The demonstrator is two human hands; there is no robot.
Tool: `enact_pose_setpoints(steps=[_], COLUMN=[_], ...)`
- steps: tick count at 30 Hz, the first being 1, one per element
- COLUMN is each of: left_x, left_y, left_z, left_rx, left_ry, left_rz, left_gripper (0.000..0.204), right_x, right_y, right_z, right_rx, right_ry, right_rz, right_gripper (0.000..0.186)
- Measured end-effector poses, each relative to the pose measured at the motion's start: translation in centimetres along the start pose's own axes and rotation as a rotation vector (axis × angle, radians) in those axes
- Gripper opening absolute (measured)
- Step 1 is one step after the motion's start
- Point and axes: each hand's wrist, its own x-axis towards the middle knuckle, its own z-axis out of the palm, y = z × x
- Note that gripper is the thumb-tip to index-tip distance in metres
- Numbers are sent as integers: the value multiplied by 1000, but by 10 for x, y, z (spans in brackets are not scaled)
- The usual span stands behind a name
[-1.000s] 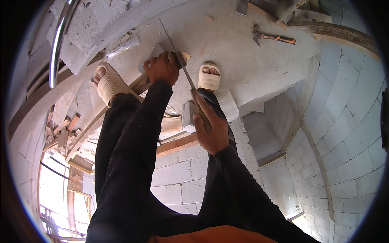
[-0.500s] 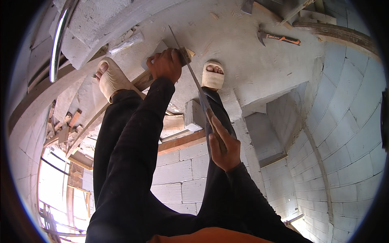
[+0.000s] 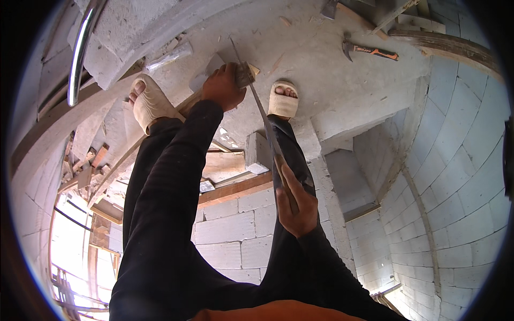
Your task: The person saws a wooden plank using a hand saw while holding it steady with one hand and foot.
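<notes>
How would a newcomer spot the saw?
Start from the grey floor at upper centre, then drop to the right hand. The saw runs up-left from it, a long blade narrowing toward its tip. Unlike the orange-and-black hammer on the floor, it's held.

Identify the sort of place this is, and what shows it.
Most likely a building site or unfinished house: unplastered block wall, rough concrete floor with a hammer lying on it, and a saw in the right hand.
</notes>
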Motion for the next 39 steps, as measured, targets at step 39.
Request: enact_pose_setpoints(steps=[39], left_x=[5], left_y=[14], left_z=[-10], left_rx=[-22], left_ry=[-135], left_rz=[-11], left_gripper=[59], right_x=[55], right_y=[37], right_z=[32], right_rx=[53], right_ry=[-57], right_rz=[132], right_gripper=[54])
